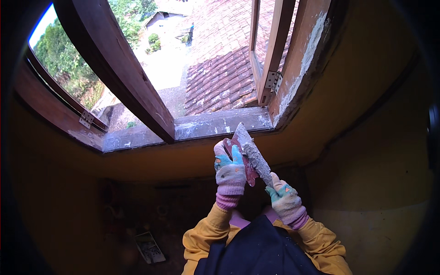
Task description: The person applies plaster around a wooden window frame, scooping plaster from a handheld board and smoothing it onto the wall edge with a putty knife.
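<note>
My left hand [230, 178], in a worn, dirty glove with a pink cuff, is closed on a maroon flat board [250, 175], perhaps a plasterer's float. My right hand [286, 202], gloved likewise, grips a pointed trowel [241, 133] by its lower end; the handle is hidden in the fingers. Wet grey mortar [256, 158] coats the trowel's blade, which lies over the board with its tip up toward the window sill [206, 129]. White smears mark the sill.
A strip of pale filler [306, 59] runs along the right window frame. The right wooden sash [276, 50] stands open on its hinge [273, 81]. A thick wooden post [123, 68] divides the window. On the dark floor lies a tray [149, 247]. Tiled roof [220, 82] shows outside.
</note>
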The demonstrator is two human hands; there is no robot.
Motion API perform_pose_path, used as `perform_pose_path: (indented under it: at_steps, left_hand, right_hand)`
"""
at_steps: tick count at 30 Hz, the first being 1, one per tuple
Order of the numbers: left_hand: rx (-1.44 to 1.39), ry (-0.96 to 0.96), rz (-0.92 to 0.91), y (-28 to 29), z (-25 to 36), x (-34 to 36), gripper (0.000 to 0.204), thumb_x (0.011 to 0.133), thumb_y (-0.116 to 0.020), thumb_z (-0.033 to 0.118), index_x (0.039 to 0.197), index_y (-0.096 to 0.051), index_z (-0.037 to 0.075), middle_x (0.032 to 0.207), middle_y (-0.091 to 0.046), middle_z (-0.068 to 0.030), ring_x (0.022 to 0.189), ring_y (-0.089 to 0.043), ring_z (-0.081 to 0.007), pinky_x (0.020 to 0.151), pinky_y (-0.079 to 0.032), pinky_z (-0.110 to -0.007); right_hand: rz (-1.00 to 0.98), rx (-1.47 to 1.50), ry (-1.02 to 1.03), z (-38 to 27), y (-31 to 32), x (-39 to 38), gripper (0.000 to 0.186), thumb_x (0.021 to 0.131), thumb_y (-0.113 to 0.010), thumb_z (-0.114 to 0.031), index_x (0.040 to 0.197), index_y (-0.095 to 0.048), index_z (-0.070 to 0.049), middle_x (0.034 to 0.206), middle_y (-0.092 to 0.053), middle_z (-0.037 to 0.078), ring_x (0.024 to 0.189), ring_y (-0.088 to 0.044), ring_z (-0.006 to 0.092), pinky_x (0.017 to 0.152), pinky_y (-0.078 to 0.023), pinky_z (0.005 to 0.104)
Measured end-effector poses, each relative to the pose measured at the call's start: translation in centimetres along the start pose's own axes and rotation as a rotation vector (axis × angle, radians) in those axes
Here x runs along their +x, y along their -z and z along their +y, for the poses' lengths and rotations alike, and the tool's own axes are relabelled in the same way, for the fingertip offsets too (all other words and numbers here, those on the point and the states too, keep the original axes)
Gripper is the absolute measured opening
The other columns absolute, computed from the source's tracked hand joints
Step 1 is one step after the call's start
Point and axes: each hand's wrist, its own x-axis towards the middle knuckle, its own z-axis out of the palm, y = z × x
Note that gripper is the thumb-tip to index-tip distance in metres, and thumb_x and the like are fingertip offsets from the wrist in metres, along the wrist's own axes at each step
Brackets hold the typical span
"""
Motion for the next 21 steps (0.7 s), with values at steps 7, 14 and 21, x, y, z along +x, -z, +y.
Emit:
perform_pose_path:
  at_steps: [7,14,21]
  left_hand:
    - [0.047,0.019,-0.096,1.2,-1.2,1.4,0.029,0.082,-0.059,0.017,0.104,-0.052,0.0,0.091,-0.062,-0.0117,0.083,-0.06,-0.0195,0.074,-0.046,-0.032]
    - [-0.22,0.085,-0.315,2.3,-2.3,3.4,0.028,0.082,-0.059,0.016,0.104,-0.054,0.001,0.092,-0.062,-0.0097,0.083,-0.059,-0.0168,0.074,-0.046,-0.03]
    - [-0.274,0.089,-0.403,2.3,-2.1,4.3,0.029,0.081,-0.06,0.016,0.106,-0.055,0.001,0.092,-0.063,-0.0095,0.083,-0.059,-0.0163,0.074,-0.046,-0.029]
  right_hand:
    - [-0.314,0.977,-0.762,0.3,3.8,2.2,0.037,0.084,-0.055,-0.008,0.119,-0.049,0.001,0.063,-0.054,0.0,0.048,-0.045,0.0044,0.044,-0.038,0.0195]
    - [-0.232,0.475,-0.52,4.5,5.6,2.7,0.033,0.08,-0.061,-0.013,0.109,-0.056,0.002,0.077,-0.061,0.013,0.068,-0.06,0.0204,0.062,-0.046,0.0284]
    - [-0.175,0.191,-0.271,4.4,6.1,2.7,0.032,0.079,-0.062,-0.016,0.107,-0.057,-0.002,0.081,-0.059,0.015,0.076,-0.058,0.0314,0.065,-0.046,0.0339]
